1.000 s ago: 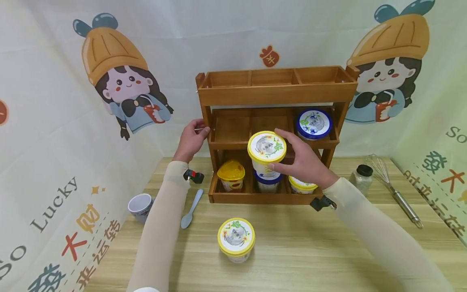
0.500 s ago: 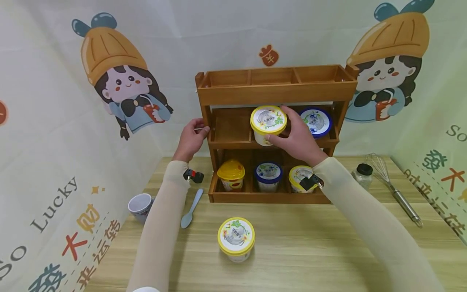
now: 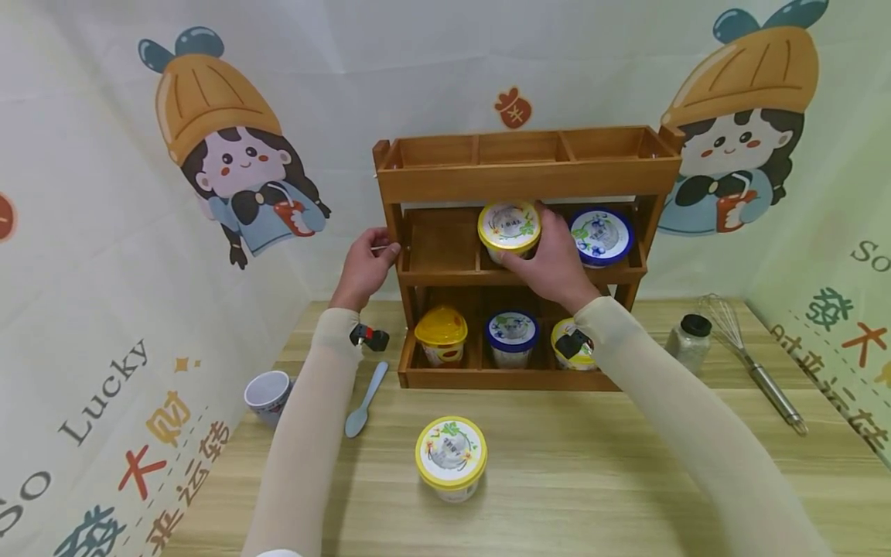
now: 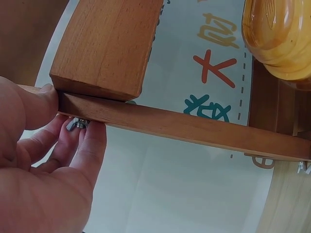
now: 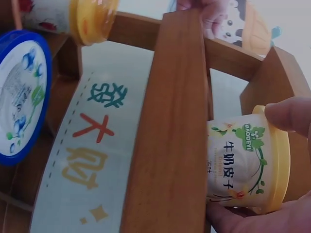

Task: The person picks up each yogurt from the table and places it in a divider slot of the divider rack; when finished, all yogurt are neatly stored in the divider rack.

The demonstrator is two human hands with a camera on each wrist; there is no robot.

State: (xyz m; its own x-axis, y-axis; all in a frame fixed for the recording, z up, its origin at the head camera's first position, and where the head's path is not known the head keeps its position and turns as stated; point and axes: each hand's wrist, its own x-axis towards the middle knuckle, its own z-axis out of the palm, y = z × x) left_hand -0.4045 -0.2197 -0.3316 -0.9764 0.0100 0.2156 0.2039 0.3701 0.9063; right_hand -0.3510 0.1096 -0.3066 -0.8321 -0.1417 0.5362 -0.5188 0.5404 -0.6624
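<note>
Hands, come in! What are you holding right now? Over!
Right hand grips yellow-lidded cup in middle shelf's centre slot. Left hand holds wooden rack post. Blue-lidded cup close alongside.

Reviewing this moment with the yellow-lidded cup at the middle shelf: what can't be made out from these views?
- Whether the yellow-lidded cup already rests on the shelf: head view, the right hand and the shelf rail cover its base.
- The bottom-right cup: head view, mostly behind the right sleeve and wrist camera.
- The left hand fingertips: head view, hidden behind the rack post.
- Lid print: head view, too small to read.
</note>
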